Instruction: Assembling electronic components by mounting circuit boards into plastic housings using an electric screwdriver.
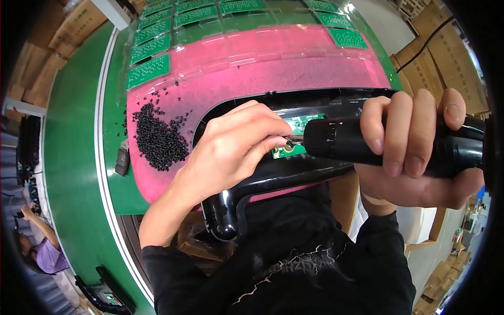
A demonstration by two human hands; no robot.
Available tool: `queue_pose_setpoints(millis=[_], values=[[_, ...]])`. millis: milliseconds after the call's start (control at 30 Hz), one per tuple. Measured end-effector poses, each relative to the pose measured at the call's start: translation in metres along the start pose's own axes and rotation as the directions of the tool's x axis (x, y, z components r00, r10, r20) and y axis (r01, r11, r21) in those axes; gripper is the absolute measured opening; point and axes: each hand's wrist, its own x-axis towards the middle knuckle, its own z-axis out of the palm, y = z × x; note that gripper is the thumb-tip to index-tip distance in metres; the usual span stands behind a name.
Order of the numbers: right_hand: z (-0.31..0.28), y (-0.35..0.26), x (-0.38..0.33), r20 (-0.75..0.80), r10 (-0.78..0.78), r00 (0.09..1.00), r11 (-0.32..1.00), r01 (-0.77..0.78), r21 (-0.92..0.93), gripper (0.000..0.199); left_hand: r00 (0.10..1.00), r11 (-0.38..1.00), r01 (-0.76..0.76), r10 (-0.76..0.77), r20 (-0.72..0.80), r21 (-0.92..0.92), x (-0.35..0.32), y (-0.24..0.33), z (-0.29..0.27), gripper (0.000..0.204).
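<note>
My right hand (415, 152) is wrapped around a black electric screwdriver (331, 139), which lies nearly level and points left. Its bit ends at the fingertips of my left hand (236, 139). Thumb and forefinger of that hand are pinched on a small black screw (289, 143) at the bit's tip. Just below them is a green circuit board (313, 119), partly covered by hand and tool. The board sits inside a long, glossy black plastic housing (223, 207) that lies across the mat's near edge, much of it hidden by my hands.
A heap of small black screws (160, 139) lies on the pink mat (252, 73), left of the housing. Green circuit boards (149, 71) in clear trays line the far side. A dark lump (122, 159) sits at the mat's left edge. Another person (47, 249) is at far left.
</note>
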Motion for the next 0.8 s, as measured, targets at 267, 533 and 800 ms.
queue_pose_setpoints(millis=[267,533,800], values=[[-0.017,0.002,0.005,0.197,0.053,0.979,0.999,-0.050,-0.018,0.057,0.997,0.998,0.059,-0.057,0.058,-0.033,-0.002,-0.001,0.002,0.015],[-0.046,0.023,0.001,0.008,0.155,0.988,0.977,-0.152,-0.152,0.053,0.967,0.965,0.248,-0.252,0.030,0.090,-0.007,-0.004,0.004,0.014],[-0.061,0.031,-0.008,-0.096,0.191,0.977,0.930,-0.211,-0.300,0.044,0.904,0.915,0.285,-0.356,0.237,0.286,-0.006,-0.004,-0.002,0.012]])
